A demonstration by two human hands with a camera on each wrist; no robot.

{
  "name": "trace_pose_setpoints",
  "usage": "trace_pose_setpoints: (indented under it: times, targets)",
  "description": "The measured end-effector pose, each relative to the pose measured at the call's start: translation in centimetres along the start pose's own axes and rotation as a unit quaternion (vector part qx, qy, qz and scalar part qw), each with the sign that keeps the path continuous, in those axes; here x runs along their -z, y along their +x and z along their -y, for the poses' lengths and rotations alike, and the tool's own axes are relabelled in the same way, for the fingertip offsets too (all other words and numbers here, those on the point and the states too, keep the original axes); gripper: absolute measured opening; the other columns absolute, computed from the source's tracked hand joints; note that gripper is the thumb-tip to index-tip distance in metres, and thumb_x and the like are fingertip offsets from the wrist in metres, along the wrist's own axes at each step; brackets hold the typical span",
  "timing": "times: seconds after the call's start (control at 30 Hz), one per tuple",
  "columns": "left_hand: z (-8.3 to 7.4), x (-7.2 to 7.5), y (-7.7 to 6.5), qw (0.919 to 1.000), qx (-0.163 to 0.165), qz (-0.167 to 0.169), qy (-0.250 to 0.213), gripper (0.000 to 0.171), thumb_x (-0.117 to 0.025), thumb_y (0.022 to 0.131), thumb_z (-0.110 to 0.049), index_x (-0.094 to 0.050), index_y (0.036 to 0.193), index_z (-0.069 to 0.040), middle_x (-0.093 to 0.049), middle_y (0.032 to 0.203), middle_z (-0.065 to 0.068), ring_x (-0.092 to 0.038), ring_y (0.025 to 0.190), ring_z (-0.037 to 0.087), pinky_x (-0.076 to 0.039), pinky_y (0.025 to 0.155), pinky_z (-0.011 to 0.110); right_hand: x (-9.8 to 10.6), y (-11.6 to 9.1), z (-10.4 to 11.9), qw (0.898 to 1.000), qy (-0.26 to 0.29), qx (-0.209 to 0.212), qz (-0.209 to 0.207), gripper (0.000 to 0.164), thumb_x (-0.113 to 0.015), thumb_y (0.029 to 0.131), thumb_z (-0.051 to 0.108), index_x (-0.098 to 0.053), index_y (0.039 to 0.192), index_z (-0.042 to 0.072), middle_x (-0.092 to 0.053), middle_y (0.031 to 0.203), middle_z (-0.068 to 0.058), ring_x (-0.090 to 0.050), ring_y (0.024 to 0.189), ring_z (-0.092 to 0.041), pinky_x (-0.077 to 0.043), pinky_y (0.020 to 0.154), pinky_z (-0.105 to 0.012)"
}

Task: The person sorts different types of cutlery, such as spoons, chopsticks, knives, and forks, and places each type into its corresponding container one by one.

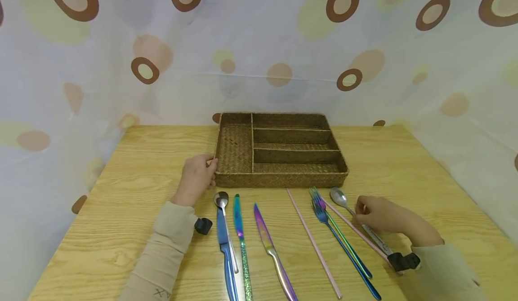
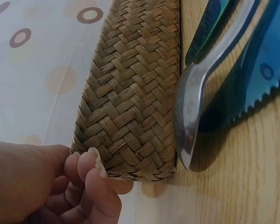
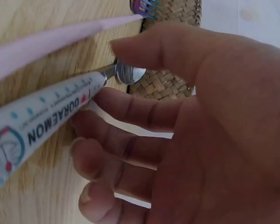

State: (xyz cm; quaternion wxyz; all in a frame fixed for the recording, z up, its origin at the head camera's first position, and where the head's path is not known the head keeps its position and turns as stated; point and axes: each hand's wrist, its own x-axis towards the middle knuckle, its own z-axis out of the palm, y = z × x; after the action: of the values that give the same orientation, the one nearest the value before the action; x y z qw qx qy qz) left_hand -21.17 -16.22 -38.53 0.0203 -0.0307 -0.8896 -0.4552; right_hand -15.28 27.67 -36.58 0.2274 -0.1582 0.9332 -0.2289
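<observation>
My left hand (image 1: 196, 177) grips the left front edge of the brown woven tray (image 1: 279, 180), thumb at the rim and fingers curled against the outer wall. My right hand (image 1: 382, 213) hovers over a spoon (image 1: 338, 196) at the right. In the right wrist view this spoon's white printed handle (image 3: 42, 119) runs beneath the hand, whose fingers are loosely bent, with thumb and index fingertips apart on either side of it. Beside that spoon lie a pink chopstick (image 1: 356, 229) and two forks (image 1: 319, 213), one blue and one multicoloured.
The tray's divided compartments face up. In front of it lie a second spoon (image 1: 221, 199) across a blue knife (image 1: 222, 236), a green-blue knife (image 1: 238, 220), a purple-gold knife (image 1: 264, 231) and another pink chopstick (image 1: 309, 236). A patterned curtain (image 1: 259, 45) hangs behind the wooden table (image 1: 133, 193).
</observation>
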Motion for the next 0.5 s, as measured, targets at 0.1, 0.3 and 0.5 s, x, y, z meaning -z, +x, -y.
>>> trace_pose_setpoints:
  times: [0.1, 0.3, 0.5]
  targets:
    - [0.1, 0.0, 0.0, 1.0000, -0.001, 0.001, -0.001, 0.032, -0.044, 0.098, -0.019, -0.051, 0.123, 0.000, -0.057, 0.058, 0.010, -0.057, 0.048, 0.020, -0.049, 0.042, 0.030, -0.5, -0.2, 0.5, 1.000, -0.019, 0.000, 0.000, 0.014, -0.060, 0.087, 0.018, -0.051, 0.085, 0.008, -0.048, 0.067, -0.002, -0.042, 0.053, -0.014, -0.038, 0.046, -0.029]
    - [-0.1, 0.0, -0.1, 0.9997, 0.000, 0.004, 0.022, 0.035, -0.043, 0.099, -0.022, -0.049, 0.127, -0.001, -0.057, 0.060, 0.009, -0.058, 0.050, 0.021, -0.048, 0.043, 0.029, -1.0, -0.5, 1.1, 1.000, -0.024, -0.010, -0.015, 0.010, -0.059, 0.084, 0.012, -0.053, 0.086, 0.005, -0.050, 0.072, -0.003, -0.044, 0.059, -0.017, -0.040, 0.050, -0.031]
    - [-0.2, 0.0, -0.2, 0.9996, 0.000, -0.003, 0.028, 0.036, -0.043, 0.099, -0.022, -0.048, 0.127, -0.001, -0.058, 0.060, 0.009, -0.059, 0.051, 0.021, -0.048, 0.043, 0.029, -1.0, -0.8, 1.2, 0.999, -0.036, -0.018, -0.029, 0.007, -0.059, 0.083, 0.010, -0.055, 0.086, 0.006, -0.052, 0.074, -0.003, -0.045, 0.062, -0.016, -0.042, 0.054, -0.032]
